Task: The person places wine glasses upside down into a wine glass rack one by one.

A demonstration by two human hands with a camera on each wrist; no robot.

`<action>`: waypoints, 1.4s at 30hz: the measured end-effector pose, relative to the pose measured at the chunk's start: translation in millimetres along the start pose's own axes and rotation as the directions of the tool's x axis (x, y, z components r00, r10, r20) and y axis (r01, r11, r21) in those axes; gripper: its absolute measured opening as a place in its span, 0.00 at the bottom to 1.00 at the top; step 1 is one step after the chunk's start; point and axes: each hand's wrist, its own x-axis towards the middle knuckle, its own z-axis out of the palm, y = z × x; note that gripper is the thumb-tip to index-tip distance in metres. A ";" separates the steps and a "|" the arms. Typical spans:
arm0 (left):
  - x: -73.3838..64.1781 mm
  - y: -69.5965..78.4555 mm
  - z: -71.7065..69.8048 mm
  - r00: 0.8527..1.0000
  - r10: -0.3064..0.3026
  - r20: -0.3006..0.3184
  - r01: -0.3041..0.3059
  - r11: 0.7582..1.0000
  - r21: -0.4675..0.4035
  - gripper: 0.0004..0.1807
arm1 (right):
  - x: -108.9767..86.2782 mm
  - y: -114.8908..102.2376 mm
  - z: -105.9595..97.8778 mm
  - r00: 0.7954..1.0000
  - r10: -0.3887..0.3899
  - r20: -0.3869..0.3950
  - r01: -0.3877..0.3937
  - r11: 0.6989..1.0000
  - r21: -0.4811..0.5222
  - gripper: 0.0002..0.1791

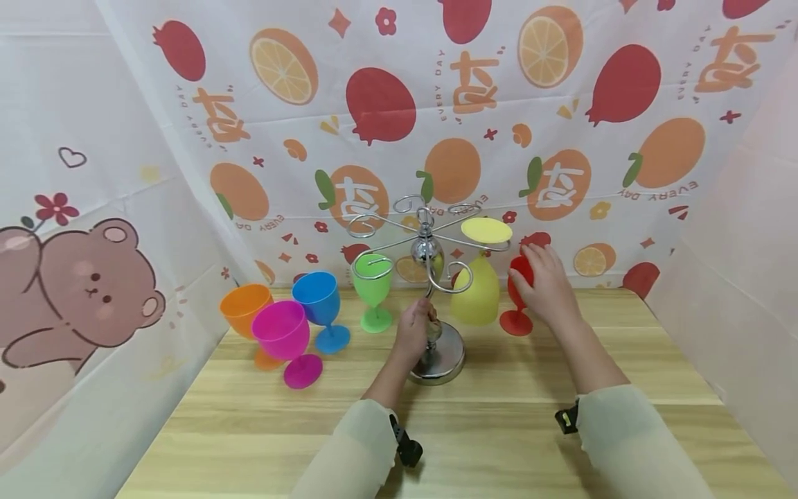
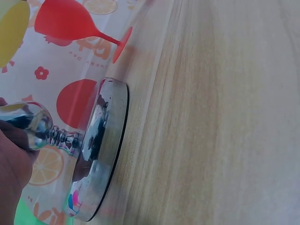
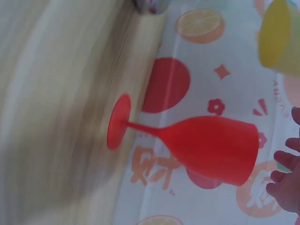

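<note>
Fingers (image 1: 416, 320) of the left hand (image 1: 411, 333) curl round the chrome stem of the glass rack (image 1: 430, 291), low down near its round base (image 2: 105, 145), which sits flat on the wooden worktop (image 1: 499, 416). The left wrist view shows the grip only at its edge, the palm against the knob of the stem.

The right hand (image 1: 544, 284) reaches to the red glass (image 3: 206, 145), which stands upright on the worktop just right of the rack. Its fingers (image 3: 283, 180) are spread and only lightly bent at the rim of the bowl; the head view suggests they touch the bowl, while the right wrist view shows them not yet wrapped round it.

A yellow glass (image 1: 476, 291) already hangs upside down from one of the rack's wire arms, its foot (image 1: 486, 230) on top. The green glass (image 1: 373, 284) stands behind the rack, and the blue glass (image 1: 321, 305), orange glass (image 1: 244, 308) and pink glass (image 1: 287, 339) stand together well to the left.

Judging from this, the step in hand is picking up the red glass while the left hand steadies the rack. The next move would call for a firm hold on the bowl, a turn to bring the foot uppermost, and a slide of the stem into a free wire arm without knocking the yellow glass beside it.
</note>
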 end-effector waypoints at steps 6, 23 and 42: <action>4.4 -15.2 5.5 1.000 -0.014 -0.003 0.014 1.000 -0.008 0.24 | 22.1 7.9 4.4 0.992 -0.001 0.127 0.024 0.984 -0.175 0.37; 8.4 -31.2 9.7 0.998 -0.057 -0.028 0.059 0.997 0.044 0.34 | 34.7 20.0 25.5 0.947 0.144 0.289 -0.054 0.953 -0.297 0.42; 5.5 1.9 0.4 0.995 -0.091 0.035 0.091 0.996 0.003 0.26 | 34.9 16.5 31.6 0.954 0.160 0.254 -0.059 0.929 -0.364 0.39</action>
